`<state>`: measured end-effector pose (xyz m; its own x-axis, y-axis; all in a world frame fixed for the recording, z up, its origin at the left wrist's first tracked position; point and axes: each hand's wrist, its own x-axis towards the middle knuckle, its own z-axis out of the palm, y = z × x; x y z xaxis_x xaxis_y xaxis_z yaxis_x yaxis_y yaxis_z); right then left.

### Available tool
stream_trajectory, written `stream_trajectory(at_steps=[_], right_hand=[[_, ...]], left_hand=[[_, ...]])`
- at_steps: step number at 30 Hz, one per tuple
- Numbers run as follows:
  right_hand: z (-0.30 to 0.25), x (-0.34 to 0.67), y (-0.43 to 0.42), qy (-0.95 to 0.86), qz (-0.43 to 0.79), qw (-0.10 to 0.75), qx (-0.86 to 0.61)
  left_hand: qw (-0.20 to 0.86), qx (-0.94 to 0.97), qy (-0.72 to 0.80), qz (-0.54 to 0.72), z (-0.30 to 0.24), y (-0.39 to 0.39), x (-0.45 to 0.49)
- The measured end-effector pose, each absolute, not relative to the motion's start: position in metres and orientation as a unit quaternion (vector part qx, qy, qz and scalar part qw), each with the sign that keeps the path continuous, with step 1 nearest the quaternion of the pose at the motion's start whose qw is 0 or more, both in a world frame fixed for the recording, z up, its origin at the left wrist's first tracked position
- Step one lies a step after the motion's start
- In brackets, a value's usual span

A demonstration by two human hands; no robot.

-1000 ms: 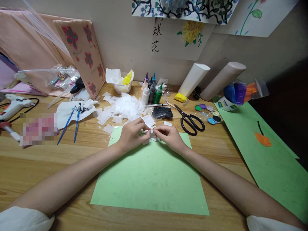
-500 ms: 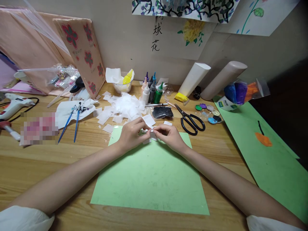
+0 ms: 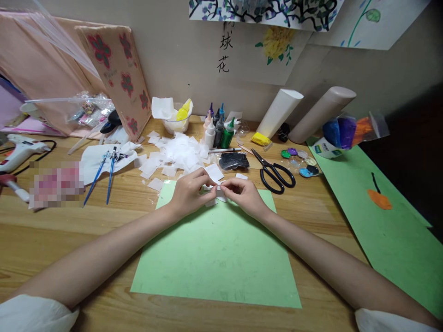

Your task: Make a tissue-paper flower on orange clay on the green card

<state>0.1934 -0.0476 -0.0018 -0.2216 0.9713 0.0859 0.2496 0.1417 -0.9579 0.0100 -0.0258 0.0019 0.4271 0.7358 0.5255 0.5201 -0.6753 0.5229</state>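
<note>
My left hand [image 3: 192, 191] and my right hand [image 3: 241, 193] meet above the far edge of a green paper sheet [image 3: 214, 258]. Between their pinched fingertips is a small white paper piece [image 3: 218, 186], mostly covered by the fingers. Beneath the fingers lie more white scraps [image 3: 221, 197], partly hidden. A heap of thin white paper squares [image 3: 183, 152] spreads just beyond my left hand. Black-handled scissors [image 3: 273, 170] lie past my right hand, and a dark packet [image 3: 234, 161] rests beyond the fingertips.
Squeeze paint bottles [image 3: 227, 134] and a plastic bowl [image 3: 176, 124] stand at the back. Paintbrushes [image 3: 110, 177] and a hot glue gun [image 3: 24, 150] lie at left. At right are colored clay pieces [image 3: 304, 166] and another green sheet [image 3: 380, 230] bearing an orange shape.
</note>
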Motion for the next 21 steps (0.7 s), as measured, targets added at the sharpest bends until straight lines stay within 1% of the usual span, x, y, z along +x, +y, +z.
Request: stream_trajectory(at_steps=[8,16,21], right_hand=[[-0.0018,0.1926,-0.0478,-0.637,0.448,0.406,-0.479],[-0.0009,0.1924,-0.0475,-0.632,0.463,0.410,-0.466],[-0.0007,0.1919,-0.0482,-0.629,0.454,0.418,-0.473]], left_hand=[[0.151,0.832,0.380,0.374,0.0026,-0.0262,0.0097],[0.135,0.841,0.393,0.346,0.0044,-0.0282,0.0112],[0.131,0.827,0.391,0.383,0.0080,-0.0291,0.0109]])
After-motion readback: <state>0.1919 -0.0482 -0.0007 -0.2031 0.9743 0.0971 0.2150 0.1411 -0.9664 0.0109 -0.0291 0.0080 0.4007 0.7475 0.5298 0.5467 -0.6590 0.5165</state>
